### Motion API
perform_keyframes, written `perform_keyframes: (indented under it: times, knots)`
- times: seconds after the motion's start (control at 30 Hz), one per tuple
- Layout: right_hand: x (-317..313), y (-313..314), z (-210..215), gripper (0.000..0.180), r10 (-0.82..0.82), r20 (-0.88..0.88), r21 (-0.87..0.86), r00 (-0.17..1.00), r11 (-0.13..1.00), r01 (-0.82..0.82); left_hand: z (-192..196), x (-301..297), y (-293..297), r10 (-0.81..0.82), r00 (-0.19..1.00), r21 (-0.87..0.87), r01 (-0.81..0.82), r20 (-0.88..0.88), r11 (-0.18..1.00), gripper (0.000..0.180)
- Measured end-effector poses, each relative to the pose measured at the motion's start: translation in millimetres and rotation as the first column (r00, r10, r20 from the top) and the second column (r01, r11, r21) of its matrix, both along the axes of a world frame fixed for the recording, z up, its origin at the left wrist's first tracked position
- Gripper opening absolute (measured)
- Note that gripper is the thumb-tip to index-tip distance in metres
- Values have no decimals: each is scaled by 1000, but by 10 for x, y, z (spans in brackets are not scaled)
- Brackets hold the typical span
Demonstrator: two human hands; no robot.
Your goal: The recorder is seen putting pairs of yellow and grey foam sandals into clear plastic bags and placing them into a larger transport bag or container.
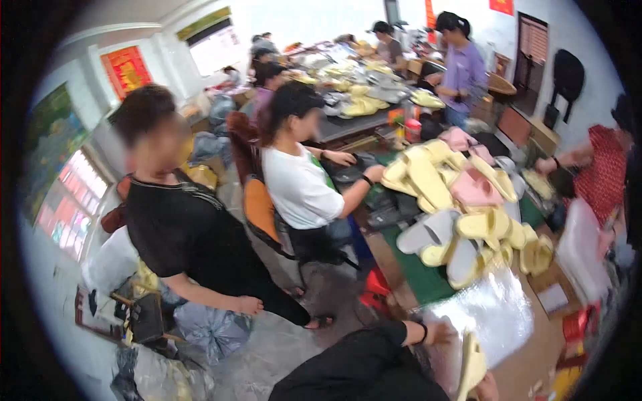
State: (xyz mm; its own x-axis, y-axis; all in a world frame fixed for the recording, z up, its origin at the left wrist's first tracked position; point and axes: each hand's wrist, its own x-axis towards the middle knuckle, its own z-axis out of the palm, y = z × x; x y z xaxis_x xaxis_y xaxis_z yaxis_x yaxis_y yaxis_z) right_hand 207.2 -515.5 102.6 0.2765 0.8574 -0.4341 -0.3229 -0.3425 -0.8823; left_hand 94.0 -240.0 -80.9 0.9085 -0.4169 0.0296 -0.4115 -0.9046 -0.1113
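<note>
At the lower edge my right hand (487,387) grips a pale yellow slipper (473,366), which stands on edge with its toe end up. My left hand (439,333), below a black wristband, reaches over the clear plastic sheet (498,311) just left of that slipper. Its fingers are slightly blurred but look stretched out, with nothing visible in them. Beyond the plastic lies a heap of yellow slippers (428,177), grey slippers (428,232) and a pink slipper (476,187) on a green mat (421,274).
A person in black (194,220) stands at the left. Another in a white top (301,180) handles dark slippers at the table; one in red (595,170) works opposite. A cardboard box (555,294), a red stool (378,292) and stuffed bags (210,331) stand around.
</note>
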Motion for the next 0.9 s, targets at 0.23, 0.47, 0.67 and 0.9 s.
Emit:
perform_keyframes:
  times: [0.23,0.47,0.67,0.9]
  knots:
    - [-106,154,181,71,266,-266,-24,927,959,-282,682,39,292,-142,702,-712,-702,-698,31,40]
    - [-257,213,344,40,294,68,-211,953,938,-274,1285,377,473,23,998,-409,-48,-66,911,76]
    - [-405,464,222,27,63,506,-198,860,979,44,841,628,565,200,980,-664,-150,-1,733,22]
    - [-553,923,107,15,35,929,-206,369,876,437,1386,560,338,145,972,-651,10,185,759,28]
